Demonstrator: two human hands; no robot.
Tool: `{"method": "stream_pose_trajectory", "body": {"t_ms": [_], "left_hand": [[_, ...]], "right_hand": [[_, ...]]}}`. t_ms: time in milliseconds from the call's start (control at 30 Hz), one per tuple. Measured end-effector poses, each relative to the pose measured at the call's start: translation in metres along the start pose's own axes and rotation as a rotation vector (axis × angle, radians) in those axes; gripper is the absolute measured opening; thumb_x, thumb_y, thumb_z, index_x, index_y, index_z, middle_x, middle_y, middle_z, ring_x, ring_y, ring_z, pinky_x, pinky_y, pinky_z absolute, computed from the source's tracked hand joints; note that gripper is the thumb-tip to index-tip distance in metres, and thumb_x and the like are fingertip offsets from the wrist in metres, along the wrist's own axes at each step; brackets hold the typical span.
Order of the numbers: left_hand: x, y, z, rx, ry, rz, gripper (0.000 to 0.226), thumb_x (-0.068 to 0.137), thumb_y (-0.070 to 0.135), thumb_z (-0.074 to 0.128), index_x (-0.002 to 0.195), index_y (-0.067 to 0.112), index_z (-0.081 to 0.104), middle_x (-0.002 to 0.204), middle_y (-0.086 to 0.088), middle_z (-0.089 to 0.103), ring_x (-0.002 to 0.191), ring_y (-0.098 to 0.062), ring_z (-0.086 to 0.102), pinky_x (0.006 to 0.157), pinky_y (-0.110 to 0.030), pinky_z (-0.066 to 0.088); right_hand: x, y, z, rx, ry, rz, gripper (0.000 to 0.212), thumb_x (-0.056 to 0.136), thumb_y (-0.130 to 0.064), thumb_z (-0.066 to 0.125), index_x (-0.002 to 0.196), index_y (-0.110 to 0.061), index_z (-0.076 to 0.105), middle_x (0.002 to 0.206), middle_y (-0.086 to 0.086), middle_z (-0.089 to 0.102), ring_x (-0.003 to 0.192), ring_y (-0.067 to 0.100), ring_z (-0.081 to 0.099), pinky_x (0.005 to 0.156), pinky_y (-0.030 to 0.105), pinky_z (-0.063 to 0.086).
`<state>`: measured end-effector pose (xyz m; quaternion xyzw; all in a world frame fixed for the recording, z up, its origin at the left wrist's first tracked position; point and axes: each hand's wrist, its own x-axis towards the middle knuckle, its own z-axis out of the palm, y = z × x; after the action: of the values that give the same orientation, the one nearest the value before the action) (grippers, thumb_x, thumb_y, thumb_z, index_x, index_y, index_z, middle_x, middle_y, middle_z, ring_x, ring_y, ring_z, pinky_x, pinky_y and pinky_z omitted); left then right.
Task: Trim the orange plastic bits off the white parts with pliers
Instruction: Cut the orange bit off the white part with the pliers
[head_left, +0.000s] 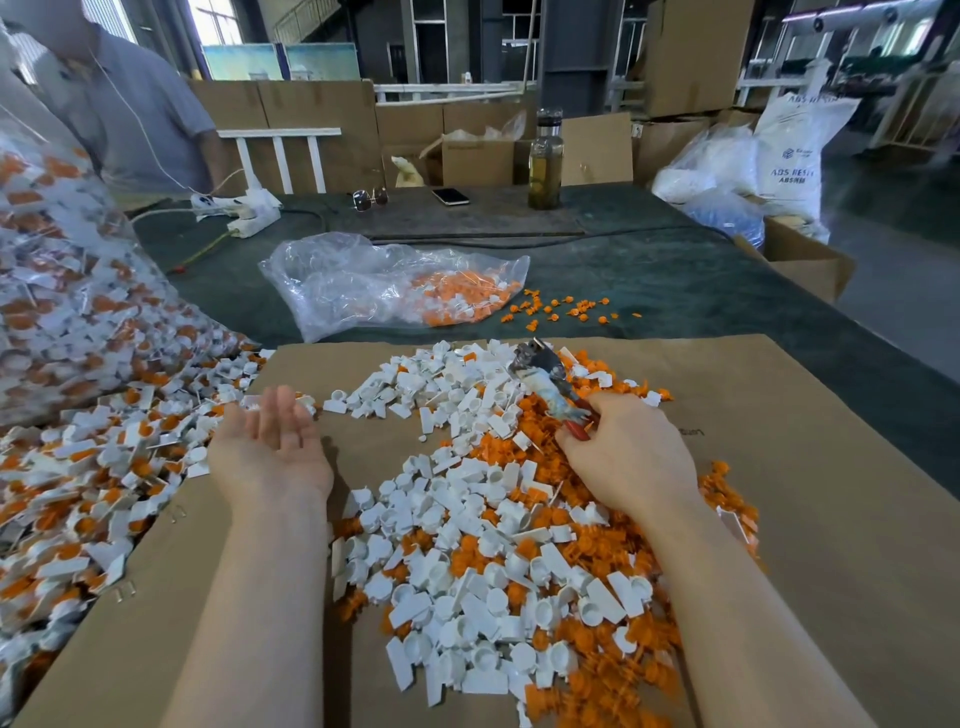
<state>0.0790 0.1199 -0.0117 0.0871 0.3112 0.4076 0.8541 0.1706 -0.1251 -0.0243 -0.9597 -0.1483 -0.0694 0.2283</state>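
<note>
A heap of white parts (467, 519) mixed with cut orange bits (613, 639) covers the brown cardboard (805, 519) in front of me. My right hand (628, 457) grips the red handles of the pliers (545, 379), whose worn jaws point up and away over the heap. My left hand (270, 447) hovers palm up with straight fingers, holding nothing, at the left edge of the heap. To the left lies a big spill of untrimmed white-and-orange parts (93, 467) from a clear bag (62, 291).
A second clear bag (384, 280) with orange bits lies on the green table (649, 275), loose orange bits (566, 306) beside it. Farther back: sunglasses (370, 198), phone (450, 196), bottle (545, 161), power strip (244, 208). A person (130, 104) stands at far left.
</note>
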Motion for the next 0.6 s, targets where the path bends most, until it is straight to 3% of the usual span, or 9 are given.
{"method": "stream_pose_trajectory", "body": {"t_ms": [67, 167, 233, 300, 400, 467, 600], "left_hand": [[-0.010, -0.005, 0.004, 0.383, -0.058, 0.018, 0.016, 0.095, 0.025, 0.064, 0.108, 0.016, 0.069, 0.096, 0.003, 0.077, 0.066, -0.004, 0.069, 0.057, -0.020, 0.055], [-0.025, -0.021, 0.009, 1.083, -0.250, 0.188, 0.005, 0.089, 0.027, 0.073, 0.094, 0.028, 0.072, 0.090, 0.013, 0.071, 0.082, -0.003, 0.062, 0.063, -0.023, 0.046], [-0.033, -0.033, 0.007, 1.421, -0.447, 0.317, 0.006, 0.089, 0.027, 0.072, 0.091, 0.031, 0.069, 0.090, 0.013, 0.067, 0.084, -0.003, 0.059, 0.062, -0.021, 0.040], [-0.033, -0.041, 0.004, 1.700, -0.572, 0.338, 0.008, 0.087, 0.028, 0.073, 0.090, 0.028, 0.066, 0.090, 0.007, 0.067, 0.084, -0.011, 0.063, 0.065, -0.027, 0.049], [-0.028, -0.041, 0.001, 1.917, -0.651, 0.238, 0.015, 0.083, 0.028, 0.077, 0.092, 0.024, 0.065, 0.092, 0.002, 0.068, 0.086, -0.016, 0.064, 0.079, -0.034, 0.055], [-0.026, -0.039, 0.000, 1.922, -0.687, 0.214, 0.016, 0.083, 0.026, 0.077, 0.094, 0.025, 0.065, 0.095, 0.001, 0.068, 0.086, -0.015, 0.064, 0.074, -0.029, 0.052], [-0.023, -0.039, -0.002, 1.951, -0.699, 0.342, 0.011, 0.084, 0.023, 0.077, 0.090, 0.029, 0.069, 0.092, 0.004, 0.070, 0.085, -0.013, 0.064, 0.079, -0.031, 0.054]], "right_hand": [[0.000, -0.001, 0.000, 0.010, 0.005, -0.012, 0.020, 0.089, -0.048, 0.059, 0.093, -0.029, 0.058, 0.074, -0.014, 0.053, 0.065, 0.007, 0.054, 0.051, 0.024, 0.043], [-0.002, -0.006, 0.003, 0.008, -0.016, -0.062, 0.021, 0.089, -0.051, 0.058, 0.093, -0.030, 0.058, 0.078, -0.013, 0.058, 0.069, 0.009, 0.058, 0.055, 0.027, 0.049], [-0.003, -0.009, 0.005, -0.037, -0.033, -0.087, 0.019, 0.090, -0.051, 0.057, 0.095, -0.033, 0.058, 0.081, -0.013, 0.059, 0.072, 0.010, 0.058, 0.056, 0.027, 0.050], [-0.003, -0.010, 0.006, -0.068, -0.038, -0.085, 0.017, 0.090, -0.049, 0.057, 0.095, -0.033, 0.058, 0.081, -0.013, 0.057, 0.071, 0.011, 0.056, 0.053, 0.025, 0.045], [-0.002, -0.007, 0.006, -0.098, -0.065, -0.045, 0.017, 0.089, -0.048, 0.059, 0.095, -0.031, 0.058, 0.081, -0.012, 0.058, 0.071, 0.010, 0.056, 0.051, 0.024, 0.043], [-0.002, -0.005, 0.007, -0.112, -0.072, -0.024, 0.018, 0.088, -0.047, 0.060, 0.096, -0.031, 0.058, 0.081, -0.011, 0.057, 0.071, 0.011, 0.055, 0.050, 0.024, 0.041], [0.000, -0.004, 0.006, -0.097, -0.063, 0.015, 0.018, 0.087, -0.046, 0.061, 0.097, -0.030, 0.058, 0.080, -0.011, 0.056, 0.070, 0.012, 0.054, 0.048, 0.024, 0.038]]}}
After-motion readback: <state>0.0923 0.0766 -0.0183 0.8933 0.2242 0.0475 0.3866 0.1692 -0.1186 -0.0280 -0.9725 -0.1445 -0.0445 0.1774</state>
